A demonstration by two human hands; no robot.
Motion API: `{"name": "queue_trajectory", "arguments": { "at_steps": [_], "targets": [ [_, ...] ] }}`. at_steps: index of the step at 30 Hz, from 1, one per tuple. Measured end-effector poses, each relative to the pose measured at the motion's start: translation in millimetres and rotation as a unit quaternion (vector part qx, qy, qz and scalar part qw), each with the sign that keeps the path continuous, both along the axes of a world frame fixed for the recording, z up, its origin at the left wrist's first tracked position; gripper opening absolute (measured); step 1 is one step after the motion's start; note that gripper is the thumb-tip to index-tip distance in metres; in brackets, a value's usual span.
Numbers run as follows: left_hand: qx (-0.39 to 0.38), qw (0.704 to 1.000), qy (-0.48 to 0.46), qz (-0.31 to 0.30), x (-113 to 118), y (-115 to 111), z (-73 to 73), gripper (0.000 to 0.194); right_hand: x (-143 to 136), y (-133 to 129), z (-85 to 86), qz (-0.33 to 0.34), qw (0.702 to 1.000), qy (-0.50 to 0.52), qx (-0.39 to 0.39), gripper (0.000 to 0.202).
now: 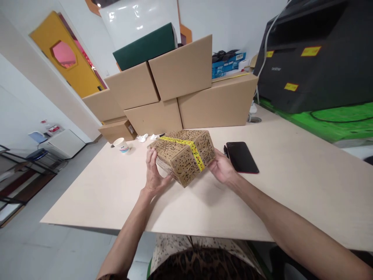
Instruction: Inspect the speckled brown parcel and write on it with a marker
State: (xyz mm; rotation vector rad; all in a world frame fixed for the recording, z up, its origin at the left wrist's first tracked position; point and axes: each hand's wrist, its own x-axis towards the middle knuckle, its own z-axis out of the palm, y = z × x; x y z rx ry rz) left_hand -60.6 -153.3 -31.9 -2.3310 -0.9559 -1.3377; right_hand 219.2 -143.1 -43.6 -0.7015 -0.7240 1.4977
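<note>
A brown cardboard box (186, 157) with dark speckled marks and a strip of yellow tape is tilted above the pale table (110, 194). My left hand (155, 171) grips its left side, fingers at the upper left edge and thumb below. At the box's right end, my right hand (222, 166) holds the lower corner, with some fingers hidden beneath. Just right of that hand lies a black tablet (242, 156) with a dark pen beside it.
Large cardboard boxes (183, 70) are stacked along the table's back, a green box (144, 46) on top. A paper cup (121, 145) and crumpled tissues (142, 138) stand at the back left. A black printer (314, 58) is at the right.
</note>
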Motion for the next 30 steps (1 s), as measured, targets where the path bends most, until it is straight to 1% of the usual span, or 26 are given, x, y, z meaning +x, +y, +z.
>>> {"name": "queue_trajectory", "arguments": {
  "at_steps": [2, 4, 6, 8, 11, 13, 15, 16, 17, 18, 19, 21, 23, 25, 27, 28, 30],
  "targets": [
    [0.039, 0.998, 0.048, -0.006, -5.2, 2.6, 1.1, 0.102, 5.8, -0.5, 10.0, 0.065, 0.997, 0.032, -0.037, 0.037],
    [0.056, 0.995, 0.083, -0.016, -8.6, 2.5, -0.9, 0.093, 11.8, -2.2, 18.6, 0.124, 0.990, 0.036, -0.060, 0.045],
    [0.061, 0.993, 0.101, -0.017, -10.4, 0.6, -4.7, 0.088, 16.6, -4.4, 23.2, 0.155, 0.985, 0.018, -0.071, 0.045],
    [0.064, 0.992, 0.112, -0.016, -11.0, -1.9, -9.1, 0.089, 19.0, -6.1, 23.3, 0.167, 0.983, -0.006, -0.073, 0.040],
    [0.051, 0.993, 0.106, -0.016, -9.1, -4.6, -16.8, 0.089, 16.8, -7.7, 18.5, 0.155, 0.984, -0.039, -0.076, 0.034],
    [0.020, 0.998, 0.067, -0.008, -5.5, -6.0, -22.3, 0.086, 12.2, -8.4, 15.6, 0.125, 0.989, -0.036, -0.066, 0.032],
    [-0.033, 0.999, -0.016, 0.000, 0.0, -7.8, -26.2, 0.083, 7.0, -8.7, 14.3, 0.080, 0.996, -0.014, -0.034, 0.033],
    [-0.072, 0.995, -0.071, -0.001, 3.2, -9.2, -27.0, 0.081, 4.8, -8.6, 13.9, 0.057, 0.998, -0.006, -0.014, 0.034],
    [-0.124, 0.984, -0.131, -0.009, 6.4, -11.0, -26.6, 0.079, 3.0, -8.2, 13.5, 0.034, 0.999, -0.003, 0.005, 0.036],
    [-0.184, 0.964, -0.191, -0.025, 9.7, -13.0, -25.2, 0.077, 1.9, -7.7, 12.9, 0.012, 1.000, -0.006, 0.024, 0.037],
    [-0.249, 0.936, -0.245, -0.046, 12.9, -15.3, -22.7, 0.075, 1.2, -7.2, 11.9, -0.009, 0.999, -0.015, 0.043, 0.038],
    [-0.367, 0.863, -0.334, -0.091, 18.8, -19.8, -15.5, 0.073, 1.6, -6.4, 8.7, -0.046, 0.995, -0.044, 0.079, 0.039],
    [-0.443, 0.790, -0.403, -0.133, 24.0, -23.3, -7.9, 0.078, 3.4, -7.0, 4.3, -0.067, 0.988, -0.081, 0.113, 0.040],
    [-0.486, 0.725, -0.455, -0.176, 27.9, -25.4, -1.9, 0.085, 6.0, -9.0, -0.3, -0.070, 0.979, -0.126, 0.147, 0.045],
    [-0.507, 0.678, -0.490, -0.207, 29.8, -26.8, 2.2, 0.085, 8.9, -11.6, -4.1, -0.067, 0.965, -0.176, 0.182, 0.054],
    [-0.511, 0.663, -0.504, -0.213, 29.9, -27.5, 3.6, 0.081, 10.2, -12.9, -5.3, -0.065, 0.958, -0.198, 0.198, 0.058],
    [-0.514, 0.645, -0.523, -0.217, 28.4, -29.1, 5.6, 0.068, 12.1, -15.3, -6.3, -0.056, 0.945, -0.227, 0.227, 0.064]
  ]
}}
